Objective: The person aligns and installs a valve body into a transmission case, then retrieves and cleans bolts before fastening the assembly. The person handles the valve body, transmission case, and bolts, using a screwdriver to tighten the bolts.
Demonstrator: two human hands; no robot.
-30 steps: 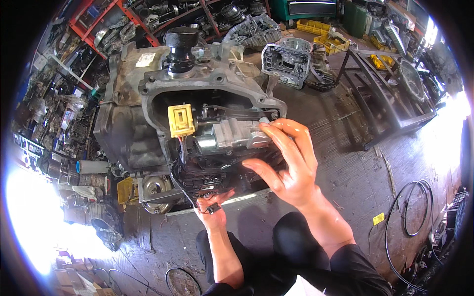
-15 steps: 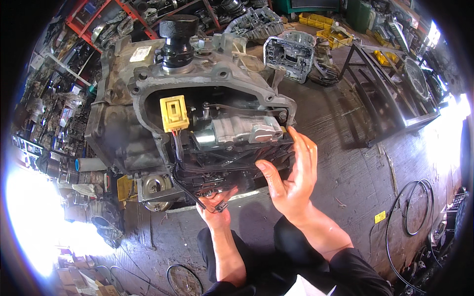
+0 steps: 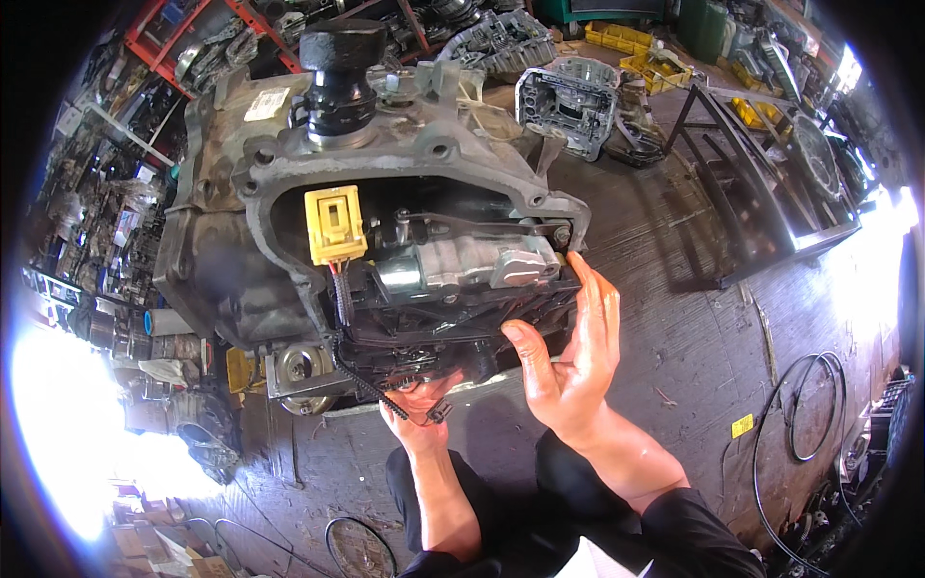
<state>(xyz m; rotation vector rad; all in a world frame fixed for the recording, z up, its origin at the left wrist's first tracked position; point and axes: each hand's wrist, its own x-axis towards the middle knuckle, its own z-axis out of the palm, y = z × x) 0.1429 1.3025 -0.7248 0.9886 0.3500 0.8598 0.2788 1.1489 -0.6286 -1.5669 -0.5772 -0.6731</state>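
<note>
Your right sleeve (image 3: 696,532) is black, loose and softly creased, and it ends partway along your right forearm (image 3: 631,458). Your left sleeve (image 3: 432,566) shows only as a dark edge at the bottom. Your trousers (image 3: 570,482) are black too, plain, rounded over the knees. A pointed white piece (image 3: 602,561), its material unclear, shows against your dark front. Your hands (image 3: 578,371) are bare, with a slick, wet-looking gloss on the right fingers (image 3: 599,299).
</note>
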